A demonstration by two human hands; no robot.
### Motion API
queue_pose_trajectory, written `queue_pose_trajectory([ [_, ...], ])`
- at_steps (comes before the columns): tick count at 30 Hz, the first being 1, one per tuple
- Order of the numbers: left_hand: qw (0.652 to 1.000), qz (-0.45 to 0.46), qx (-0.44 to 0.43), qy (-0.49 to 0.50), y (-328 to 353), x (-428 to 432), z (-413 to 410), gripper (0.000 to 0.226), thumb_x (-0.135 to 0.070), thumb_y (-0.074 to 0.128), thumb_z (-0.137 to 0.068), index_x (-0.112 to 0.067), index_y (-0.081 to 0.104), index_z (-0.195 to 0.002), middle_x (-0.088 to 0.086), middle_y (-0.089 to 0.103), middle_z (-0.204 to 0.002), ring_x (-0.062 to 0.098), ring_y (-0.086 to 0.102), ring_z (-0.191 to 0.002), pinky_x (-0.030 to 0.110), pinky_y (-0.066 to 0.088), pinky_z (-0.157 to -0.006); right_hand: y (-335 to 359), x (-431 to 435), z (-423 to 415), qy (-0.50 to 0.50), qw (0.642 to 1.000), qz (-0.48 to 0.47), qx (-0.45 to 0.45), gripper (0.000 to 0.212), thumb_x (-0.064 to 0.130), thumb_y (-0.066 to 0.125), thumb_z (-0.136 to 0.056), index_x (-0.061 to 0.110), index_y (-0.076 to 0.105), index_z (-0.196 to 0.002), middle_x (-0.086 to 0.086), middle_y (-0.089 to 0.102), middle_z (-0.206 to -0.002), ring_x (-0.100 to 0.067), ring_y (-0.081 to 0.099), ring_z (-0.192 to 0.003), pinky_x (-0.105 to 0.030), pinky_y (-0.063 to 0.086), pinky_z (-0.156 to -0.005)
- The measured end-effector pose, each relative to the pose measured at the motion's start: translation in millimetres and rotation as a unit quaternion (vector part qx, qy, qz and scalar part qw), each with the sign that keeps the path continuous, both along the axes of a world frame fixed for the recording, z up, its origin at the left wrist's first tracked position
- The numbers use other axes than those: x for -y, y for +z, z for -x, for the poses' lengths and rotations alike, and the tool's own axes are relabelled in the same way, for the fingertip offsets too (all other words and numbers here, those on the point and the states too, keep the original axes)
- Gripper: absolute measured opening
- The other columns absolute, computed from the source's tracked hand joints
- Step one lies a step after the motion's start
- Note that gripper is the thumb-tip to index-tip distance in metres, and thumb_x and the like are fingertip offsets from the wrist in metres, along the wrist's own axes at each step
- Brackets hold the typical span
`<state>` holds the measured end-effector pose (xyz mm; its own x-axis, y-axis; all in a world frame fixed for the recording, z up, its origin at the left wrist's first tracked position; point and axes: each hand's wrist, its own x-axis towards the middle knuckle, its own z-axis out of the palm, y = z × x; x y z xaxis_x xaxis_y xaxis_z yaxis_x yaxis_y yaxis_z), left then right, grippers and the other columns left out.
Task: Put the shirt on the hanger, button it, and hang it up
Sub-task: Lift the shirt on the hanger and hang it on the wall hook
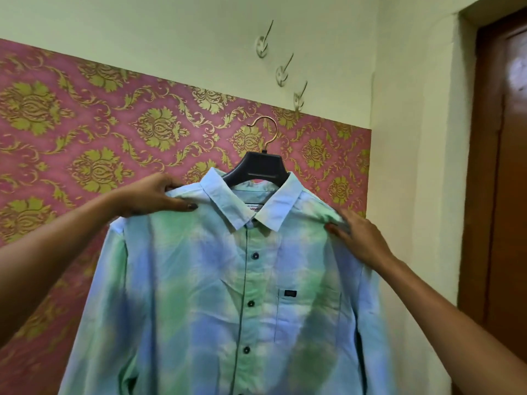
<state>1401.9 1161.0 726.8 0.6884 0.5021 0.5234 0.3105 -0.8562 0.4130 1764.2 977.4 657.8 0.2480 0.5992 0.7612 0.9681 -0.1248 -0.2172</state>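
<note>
Where the pale wall meets the pink and gold wallpaper, three wall hooks stand in a slanting row, and the lowest hook sits just above and to the right of the hanger. The hanger's copper hook is near that lowest hook but apart from it, with nothing between them. A brown wooden door stands at the right, past a jutting corner of wall.

The shirt – blue and green, with a chest pocket – is on the hanger, facing the camera and held up in front of the wallpaper. Its collar is closed and the dark buttons down the front are done up.

Both arms reach up and forward. The left hand grips the shirt's shoulder, thumb on the front and fingers curled over the top. The right hand is at the other shoulder, its back to the camera and fingers fairly straight – one fingertip touches the bunched cloth, but I cannot tell whether the hand pinches the fabric.
</note>
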Motion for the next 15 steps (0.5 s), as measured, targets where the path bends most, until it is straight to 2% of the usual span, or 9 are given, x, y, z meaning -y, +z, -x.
queue_pose_trajectory([
  [2, 0.999, -0.040, -0.003, 0.019, 18.0, -17.0, -20.6, 0.055, -0.071, 0.070, -0.051, -0.027, 0.071, -0.083, -0.007, 0.074, -0.079, 0.003, 0.066, -0.067, 0.018, 0.051, -0.057, 16.3, -22.1, -20.6, 0.002, 1.000, -0.022, 0.008, 0.048, 0.040, 0.052, -0.091, 0.019, 0.047, -0.133, -0.007, 0.055, -0.131, -0.028, 0.054, -0.115, -0.033, 0.042, -0.081],
  [4, 0.995, -0.082, 0.004, 0.050, 36.4, -31.4, -41.7, 0.027, -0.045, 0.072, -0.071, -0.027, 0.067, -0.090, -0.005, 0.072, -0.084, 0.009, 0.066, -0.075, 0.021, 0.048, -0.061, 34.0, -42.9, -37.9, 0.011, 0.999, -0.041, 0.008, 0.048, 0.038, 0.053, -0.091, 0.018, 0.047, -0.134, -0.009, 0.055, -0.131, -0.028, 0.054, -0.115, -0.032, 0.039, -0.077],
  [5, 0.991, -0.109, 0.018, 0.071, 44.8, -40.3, -51.0, 0.025, -0.036, 0.071, -0.076, -0.023, 0.065, -0.096, -0.002, 0.070, -0.089, 0.014, 0.065, -0.080, 0.022, 0.046, -0.063, 41.5, -51.3, -45.9, 0.017, 0.999, -0.051, 0.006, 0.047, 0.037, 0.053, -0.091, 0.016, 0.048, -0.133, -0.010, 0.056, -0.130, -0.028, 0.054, -0.115, -0.029, 0.036, -0.074],
  [7, 0.976, -0.176, 0.038, 0.126, 62.4, -59.8, -71.1, 0.039, -0.037, 0.071, -0.077, -0.019, 0.061, -0.109, 0.004, 0.067, -0.102, 0.022, 0.062, -0.092, 0.028, 0.045, -0.072, 59.2, -71.3, -61.3, 0.030, 0.997, -0.069, 0.010, 0.045, 0.036, 0.055, -0.090, 0.014, 0.051, -0.129, -0.012, 0.058, -0.126, -0.029, 0.055, -0.112, -0.028, 0.034, -0.073],
  [10, 0.948, -0.240, 0.083, 0.191, 80.2, -83.2, -90.8, 0.050, -0.046, 0.070, -0.074, -0.022, 0.059, -0.116, 0.004, 0.066, -0.113, 0.025, 0.060, -0.099, 0.031, 0.043, -0.079, 85.2, -99.4, -88.6, 0.056, 0.995, -0.079, 0.006, 0.042, 0.036, 0.056, -0.089, 0.015, 0.054, -0.125, -0.012, 0.062, -0.121, -0.030, 0.058, -0.108, -0.033, 0.041, -0.077],
  [13, 0.947, -0.244, 0.102, 0.181, 90.8, -105.5, -102.6, 0.048, -0.048, 0.071, -0.072, -0.030, 0.058, -0.114, 0.003, 0.067, -0.110, 0.018, 0.059, -0.094, 0.032, 0.046, -0.082, 109.5, -118.2, -112.1, 0.044, 0.996, -0.081, 0.012, 0.039, 0.038, 0.056, -0.089, 0.018, 0.056, -0.123, -0.010, 0.065, -0.116, -0.028, 0.060, -0.103, -0.029, 0.037, -0.070],
  [15, 0.949, -0.236, 0.151, 0.146, 100.5, -115.5, -109.9, 0.039, -0.044, 0.073, -0.071, -0.041, 0.057, -0.107, 0.000, 0.068, -0.106, 0.015, 0.060, -0.092, 0.033, 0.048, -0.085, 130.5, -129.6, -129.0, 0.050, 0.995, -0.084, 0.015, 0.034, 0.036, 0.056, -0.090, 0.020, 0.058, -0.120, -0.008, 0.066, -0.112, -0.026, 0.061, -0.101, -0.028, 0.035, -0.069],
])
